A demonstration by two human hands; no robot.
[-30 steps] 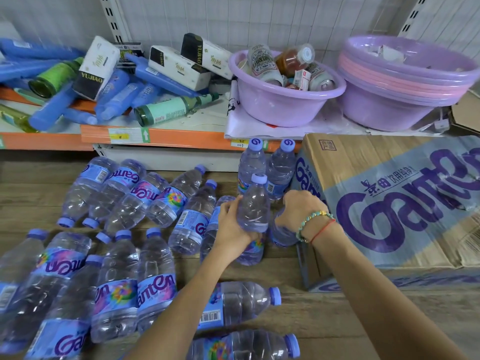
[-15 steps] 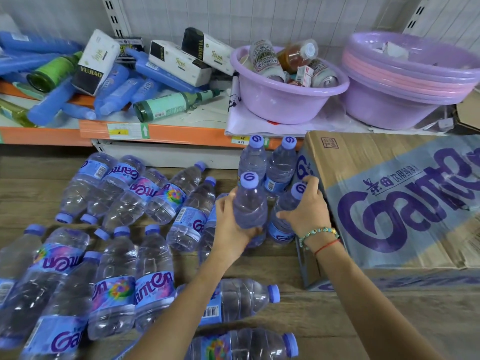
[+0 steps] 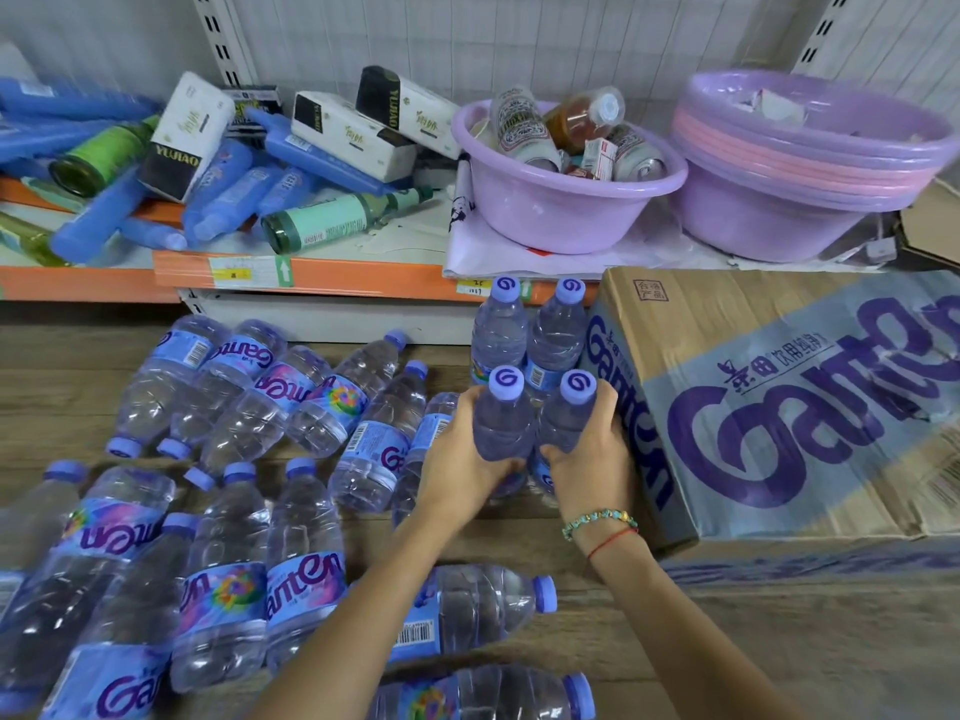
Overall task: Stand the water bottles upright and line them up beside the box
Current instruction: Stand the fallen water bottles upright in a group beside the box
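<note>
Both hands, left hand [image 3: 467, 459] and right hand [image 3: 587, 459], now stand their gripped bottles [image 3: 504, 423] upright beside the box [image 3: 779, 407], fingers curled round each, forming a second pair; many lie flat.

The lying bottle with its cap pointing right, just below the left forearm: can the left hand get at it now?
Probably not at once: the left hand grips an upright bottle. Once freed, the lying bottle is close, nothing covering it.

Both held bottles [image 3: 505, 423] now upright, side-by-side.
</note>
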